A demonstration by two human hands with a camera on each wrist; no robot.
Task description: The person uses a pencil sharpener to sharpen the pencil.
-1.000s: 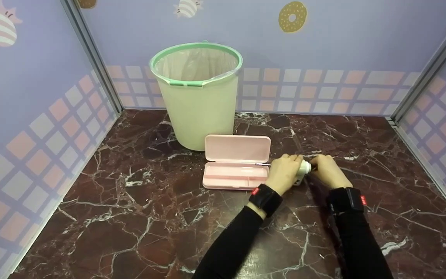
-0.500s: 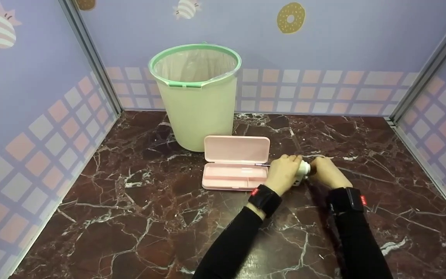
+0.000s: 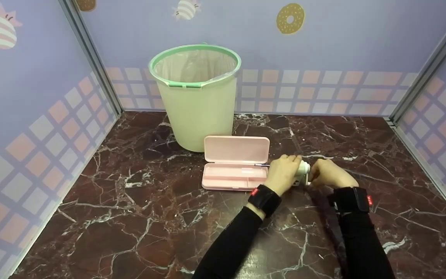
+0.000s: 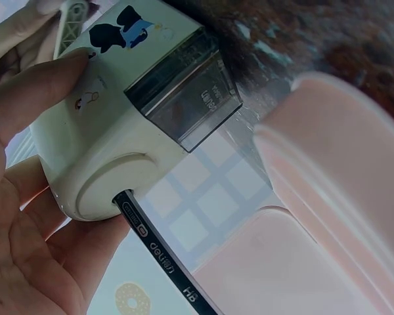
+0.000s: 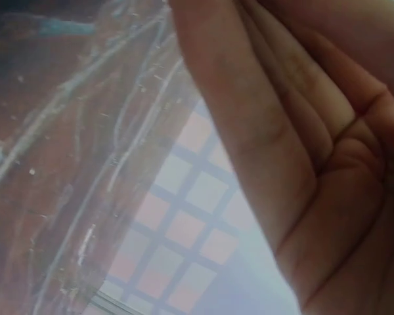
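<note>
My left hand (image 3: 283, 173) grips a pale crank pencil sharpener (image 4: 98, 111) around its body. A dark sticker and a see-through shavings drawer (image 4: 187, 95) show on it in the left wrist view. A black HB pencil (image 4: 161, 252) sticks out of the sharpener's front hole, its tip hidden inside. My right hand (image 3: 332, 173) pinches the small knob of the crank (image 3: 307, 179) at the sharpener's right end. Just left of the hands lies an open pink pencil case (image 3: 236, 149), and the pencil's outer end overlaps its right edge in the head view.
Behind the pencil case stands a pale green waste bin (image 3: 199, 112) with a bag liner. Patterned panels (image 3: 335, 50) wall in the dark marble-look tabletop (image 3: 138, 217) at the back and both sides.
My right hand has shifted slightly right, and the crank arm now points down beside the sharpener's end. The left hand, pencil and pencil case stay put.
</note>
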